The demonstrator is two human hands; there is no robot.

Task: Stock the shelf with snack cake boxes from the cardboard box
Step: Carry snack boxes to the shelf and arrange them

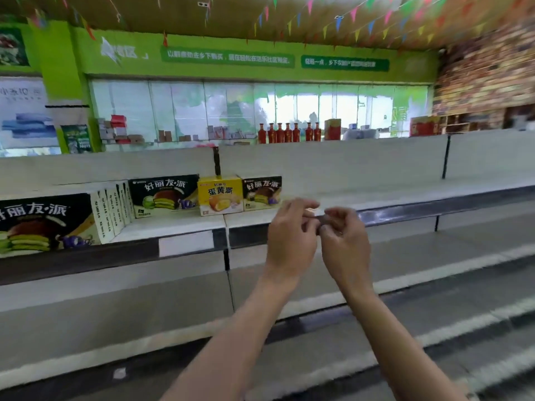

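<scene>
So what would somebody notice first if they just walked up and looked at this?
Probably the two bare hands, left hand and right hand, fingertips together in front of the white shelf. Next, the bright yellow snack cake box standing between two black snack cake boxes on that shelf, and the row of red bottles far behind.
</scene>
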